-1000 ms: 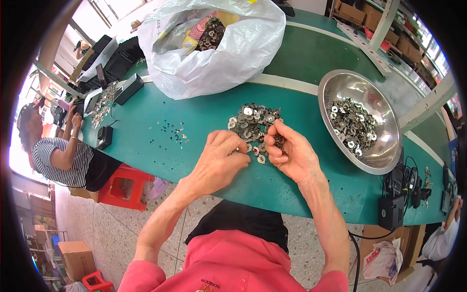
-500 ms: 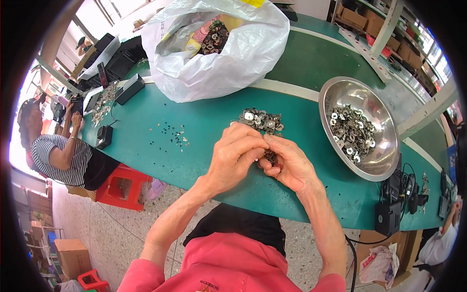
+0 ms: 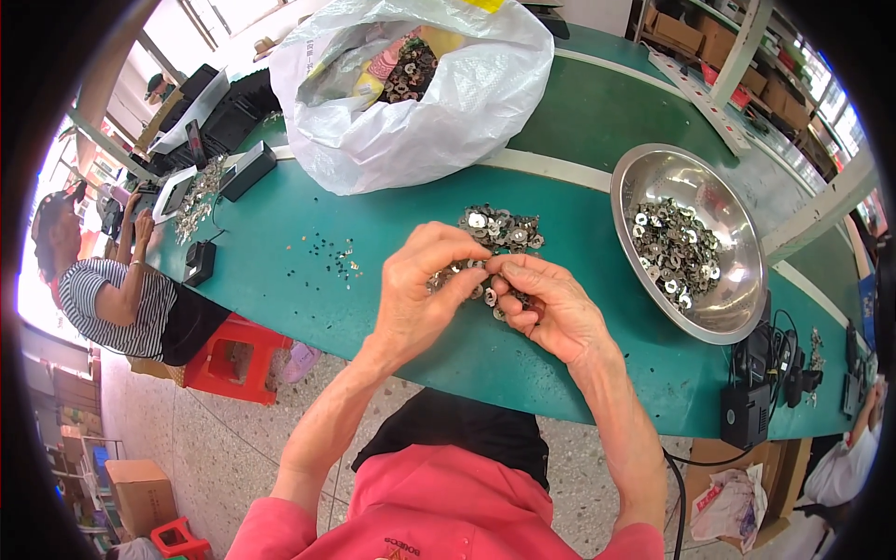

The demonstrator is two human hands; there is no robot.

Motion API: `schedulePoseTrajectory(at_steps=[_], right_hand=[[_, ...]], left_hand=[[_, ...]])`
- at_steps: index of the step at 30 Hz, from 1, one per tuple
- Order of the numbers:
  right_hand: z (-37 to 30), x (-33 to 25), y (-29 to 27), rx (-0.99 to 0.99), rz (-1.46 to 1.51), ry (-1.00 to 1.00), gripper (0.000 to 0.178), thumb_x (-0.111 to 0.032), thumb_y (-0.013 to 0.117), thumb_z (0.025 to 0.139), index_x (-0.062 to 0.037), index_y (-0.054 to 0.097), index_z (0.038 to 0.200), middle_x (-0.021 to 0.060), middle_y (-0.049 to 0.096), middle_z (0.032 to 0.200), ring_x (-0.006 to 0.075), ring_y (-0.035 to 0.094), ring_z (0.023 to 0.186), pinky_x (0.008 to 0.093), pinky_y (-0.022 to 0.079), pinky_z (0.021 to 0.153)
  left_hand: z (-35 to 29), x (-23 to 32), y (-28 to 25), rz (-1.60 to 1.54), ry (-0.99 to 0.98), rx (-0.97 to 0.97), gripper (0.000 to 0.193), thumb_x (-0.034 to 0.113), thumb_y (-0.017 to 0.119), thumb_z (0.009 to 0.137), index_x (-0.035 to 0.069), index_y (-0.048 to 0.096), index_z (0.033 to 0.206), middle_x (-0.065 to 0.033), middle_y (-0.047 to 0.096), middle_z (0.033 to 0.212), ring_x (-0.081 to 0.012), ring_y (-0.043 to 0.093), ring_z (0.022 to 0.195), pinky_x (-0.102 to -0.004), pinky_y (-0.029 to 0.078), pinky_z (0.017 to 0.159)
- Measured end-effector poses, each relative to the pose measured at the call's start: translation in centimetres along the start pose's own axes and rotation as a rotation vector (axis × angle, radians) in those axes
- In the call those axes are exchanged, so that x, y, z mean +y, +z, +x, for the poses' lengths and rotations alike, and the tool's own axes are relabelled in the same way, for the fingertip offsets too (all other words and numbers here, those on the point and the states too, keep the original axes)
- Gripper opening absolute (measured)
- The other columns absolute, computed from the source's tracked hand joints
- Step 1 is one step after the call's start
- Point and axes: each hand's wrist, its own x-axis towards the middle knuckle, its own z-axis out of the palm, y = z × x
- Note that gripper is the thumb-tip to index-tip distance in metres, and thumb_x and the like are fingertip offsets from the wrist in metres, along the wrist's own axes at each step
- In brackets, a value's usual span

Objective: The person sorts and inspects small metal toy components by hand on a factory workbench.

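Observation:
A heap of small metal parts (image 3: 502, 231), silvery and dark with holes in them, lies on the green tabletop beyond my hands. My left hand (image 3: 415, 285) has its thumb and index finger closed in a pinch. Whatever is between those tips is too small to name. My right hand (image 3: 560, 306) meets it, thumb and index fingertips together, the other fingers curled around several small metal parts. More of these parts show between and under my hands, partly hidden by the fingers.
A steel bowl (image 3: 623, 224) of similar parts stands on the right, beside black corded devices (image 3: 744, 415). At the back sits a white woven sack (image 3: 420, 140). Tiny dark bits (image 3: 327, 261) are scattered to the left. A person in a striped shirt (image 3: 121, 299) works at the far left.
My left hand has shifted slightly left, with a wider gap between its curved thumb and index finger. Metal parts below the hands are more visible. The right hand has stayed nearly in place.

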Motion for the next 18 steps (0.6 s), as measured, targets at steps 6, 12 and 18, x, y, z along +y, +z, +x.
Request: schedulePoseTrajectory(at_steps=[6,12,18], right_hand=[[-0.5,-0.3,0.8,0.11,0.061,-0.026,0.021,-0.024,0.064,0.091,-0.0035,0.062,0.096,0.0046,0.061,0.082,0.0101,0.055,0.067,0.0174,0.041,0.05],[-0.3,-0.1,0.7,0.112,-0.032,-0.015,0.023,-0.027,0.065,0.09,-0.0047,0.061,0.091,0.0043,0.06,0.08,0.0112,0.056,0.065,0.0185,0.042,0.049],[-0.3,-0.1,0.7,0.105,-0.085,0.004,0.024,-0.028,0.065,0.09,-0.0051,0.061,0.091,0.0035,0.06,0.08,0.0096,0.055,0.063,0.0184,0.042,0.049]], left_hand=[[-1.5,-1.3,-3.8,0.411,0.16,-0.344,0.026,-0.002,0.073,0.065,0.006,0.068,0.09,-0.0051,0.06,0.094,-0.0259,0.055,0.094,-0.0376,0.042,0.084],[-2.2,-2.2,-3.4,0.461,0.222,-0.359,0.022,0.004,0.074,0.066,0.007,0.068,0.087,-0.0042,0.058,0.093,-0.0262,0.053,0.094,-0.039,0.039,0.086],[-1.9,-3.1,-2.8,0.357,0.185,-0.267,0.016,0.003,0.073,0.068,0.006,0.067,0.083,-0.0038,0.058,0.089,-0.024,0.054,0.091,-0.0376,0.039,0.085]])
